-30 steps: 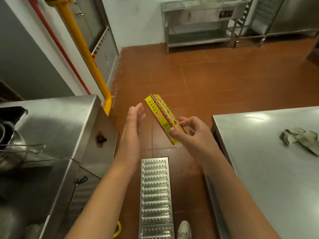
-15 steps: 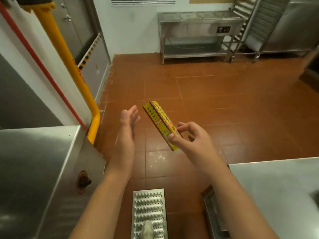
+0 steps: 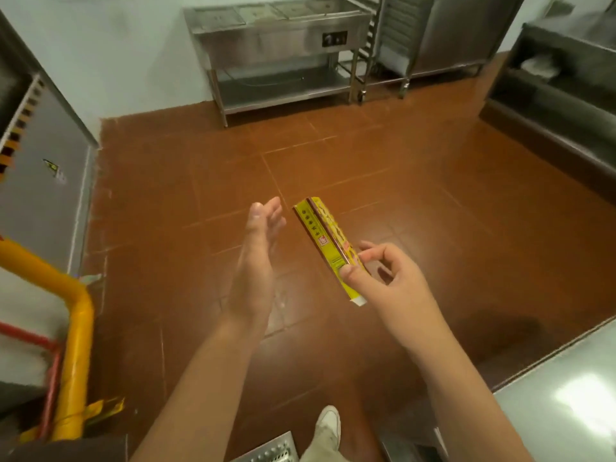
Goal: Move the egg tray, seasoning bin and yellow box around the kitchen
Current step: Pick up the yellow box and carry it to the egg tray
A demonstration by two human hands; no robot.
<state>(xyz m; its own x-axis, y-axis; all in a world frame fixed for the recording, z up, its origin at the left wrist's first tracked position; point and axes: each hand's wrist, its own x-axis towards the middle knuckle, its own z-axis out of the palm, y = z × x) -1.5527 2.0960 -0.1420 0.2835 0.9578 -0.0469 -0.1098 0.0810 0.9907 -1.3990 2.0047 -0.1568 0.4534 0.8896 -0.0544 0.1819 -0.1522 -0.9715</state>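
Note:
A long, thin yellow box (image 3: pixel 325 233) with red and brown print is held over the brown tiled floor, tilted so its far end points up and left. My right hand (image 3: pixel 383 281) pinches its near end between thumb and fingers. To the left of the box my left hand (image 3: pixel 255 261) is raised edge-on with straight fingers, a small gap away from the box, holding nothing. No egg tray or seasoning bin is in view.
A steel serving counter (image 3: pixel 276 45) stands against the far wall, with a tray rack (image 3: pixel 396 35) beside it. Steel shelving (image 3: pixel 560 85) runs along the right. A steel table corner (image 3: pixel 573 395) is near right. A yellow pipe (image 3: pixel 73 345) bends at the left. A floor drain grate (image 3: pixel 270 451) lies near my shoe.
I have walked forward: the left steel counter has dropped out of view and the far counter is closer. Both hands keep the same pose with the box.

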